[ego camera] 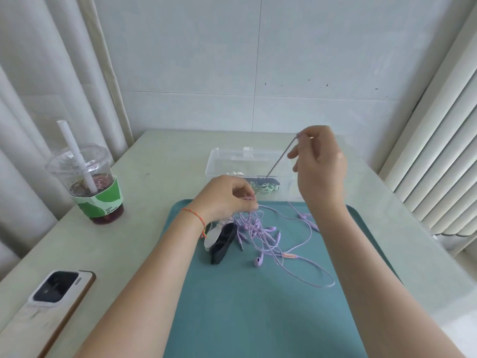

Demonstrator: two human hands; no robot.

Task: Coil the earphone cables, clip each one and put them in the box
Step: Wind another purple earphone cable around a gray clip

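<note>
I see thin lilac earphone cables point(268, 239) tangled on one teal tray point(232, 306); left hand point(227, 197) and right hand point(320, 161) both pinch one strand taut.

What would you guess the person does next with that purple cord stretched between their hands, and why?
Probably bring the right hand back toward the left hand to lay a loop. The right hand pinches a taut length of purple earphone cable held high, the left grips its lower end, and most of the cable lies tangled on the teal tray, uncoiled. The clips lie beside the tangle.
</note>
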